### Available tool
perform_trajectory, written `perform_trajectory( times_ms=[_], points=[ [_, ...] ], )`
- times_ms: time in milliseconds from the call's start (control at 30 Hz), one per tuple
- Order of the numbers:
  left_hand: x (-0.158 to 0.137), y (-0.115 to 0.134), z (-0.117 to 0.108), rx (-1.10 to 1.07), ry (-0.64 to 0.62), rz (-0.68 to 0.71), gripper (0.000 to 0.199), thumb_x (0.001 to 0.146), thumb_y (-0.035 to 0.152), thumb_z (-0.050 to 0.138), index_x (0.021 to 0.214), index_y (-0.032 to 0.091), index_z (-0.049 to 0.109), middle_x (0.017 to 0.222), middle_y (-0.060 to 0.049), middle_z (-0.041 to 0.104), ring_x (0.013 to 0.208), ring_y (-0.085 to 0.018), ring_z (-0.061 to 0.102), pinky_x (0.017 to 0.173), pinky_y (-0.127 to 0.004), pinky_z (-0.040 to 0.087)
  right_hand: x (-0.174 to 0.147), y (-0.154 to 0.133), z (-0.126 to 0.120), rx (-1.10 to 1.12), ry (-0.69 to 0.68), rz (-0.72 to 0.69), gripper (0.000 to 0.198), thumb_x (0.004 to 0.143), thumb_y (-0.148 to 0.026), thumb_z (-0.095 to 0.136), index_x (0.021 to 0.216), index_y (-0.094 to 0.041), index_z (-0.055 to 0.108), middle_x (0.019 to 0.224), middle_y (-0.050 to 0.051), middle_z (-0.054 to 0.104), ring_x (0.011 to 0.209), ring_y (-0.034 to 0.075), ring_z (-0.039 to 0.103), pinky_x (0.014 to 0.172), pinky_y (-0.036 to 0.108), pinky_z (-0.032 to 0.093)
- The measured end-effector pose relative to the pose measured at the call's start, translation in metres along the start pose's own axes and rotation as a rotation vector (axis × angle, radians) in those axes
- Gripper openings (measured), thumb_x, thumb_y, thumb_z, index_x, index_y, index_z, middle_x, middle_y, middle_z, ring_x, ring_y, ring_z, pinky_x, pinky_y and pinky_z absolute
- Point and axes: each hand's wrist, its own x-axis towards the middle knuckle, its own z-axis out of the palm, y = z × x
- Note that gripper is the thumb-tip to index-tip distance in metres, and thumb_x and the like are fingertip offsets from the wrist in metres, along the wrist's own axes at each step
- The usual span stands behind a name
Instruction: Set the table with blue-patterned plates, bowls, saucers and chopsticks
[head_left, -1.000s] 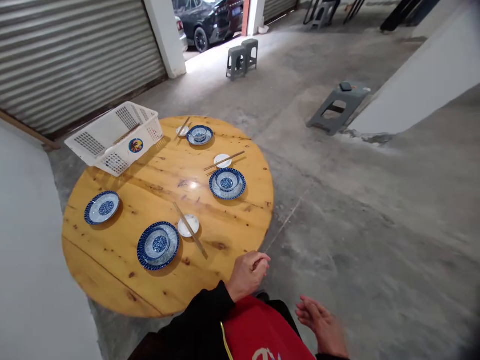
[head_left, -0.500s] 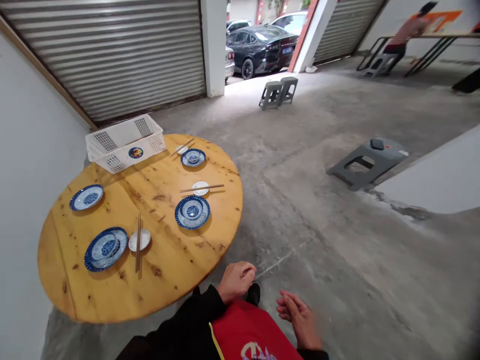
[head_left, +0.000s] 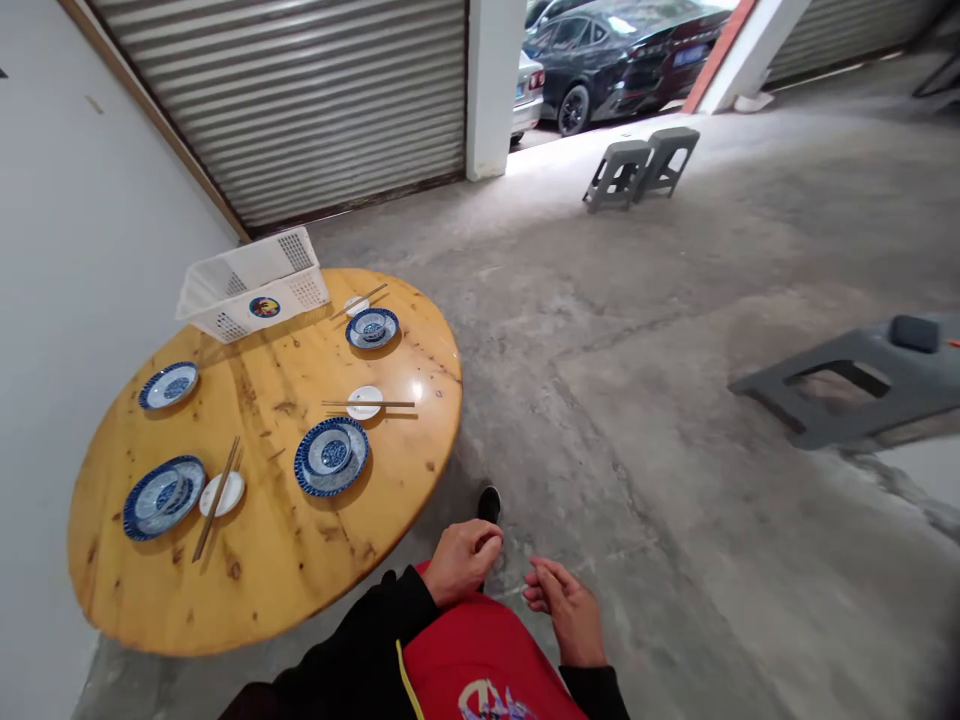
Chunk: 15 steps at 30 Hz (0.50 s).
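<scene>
My left hand (head_left: 463, 560) is loosely curled in front of the red apron (head_left: 487, 650), with nothing visible in it. To its right, my right hand (head_left: 568, 608) hangs above the floor with fingers loosely stretched out, holding nothing that I can see. Neither hand touches the round wooden table (head_left: 270, 560) on the left. Nearest to my hands on it stands a blue-and-white plate with a bowl (head_left: 330, 457), beside a small white dish (head_left: 365, 403) with chopsticks (head_left: 397, 404) across it. Further left lies another patterned plate (head_left: 142, 530) with a bowl, next to a white dish (head_left: 234, 490) and chopsticks (head_left: 216, 500).
A white plastic basket (head_left: 281, 306) stands at the table's back edge. Two grey stools (head_left: 619, 172) stand near the doorway, and another grey stool (head_left: 847, 375) with a dark object (head_left: 913, 333) on it is at the right. My shoe (head_left: 489, 504) shows beside the table.
My view has shifted forward and to the left; the near stool looks larger and the person at the far right is out of view. Both hands stay in front of me, slightly closer together.
</scene>
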Motion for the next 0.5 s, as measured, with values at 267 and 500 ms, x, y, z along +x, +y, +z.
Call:
perform_trajectory(
  times_ms=[267,500],
  points=[
    [0.183,0.05,-0.013,-0.083,0.184,0.038,0.029,0.09,0.023,0.048,0.098,0.019,0.076,0.082,-0.003,0.074,0.07,-0.014,0.064,0.069,-0.024,0.049,0.154,-0.13,-0.035,-0.194,0.019,0.039,0.059,0.045,-0.061,0.078,0.083,-0.016,0.071,0.066,0.006,0.071,0.057,0.021,0.068,0.052,0.03,0.057],
    [0.292,0.076,-0.038,-0.13,0.229,-0.023,0.029,0.089,0.023,0.049,0.099,0.019,0.076,0.079,-0.002,0.073,0.071,-0.015,0.063,0.072,-0.024,0.05,0.264,-0.222,-0.019,-0.225,-0.001,-0.002,0.066,0.049,-0.066,0.081,0.089,-0.014,0.072,0.07,0.005,0.073,0.06,0.02,0.069,0.054,0.03,0.059]
  ],
)
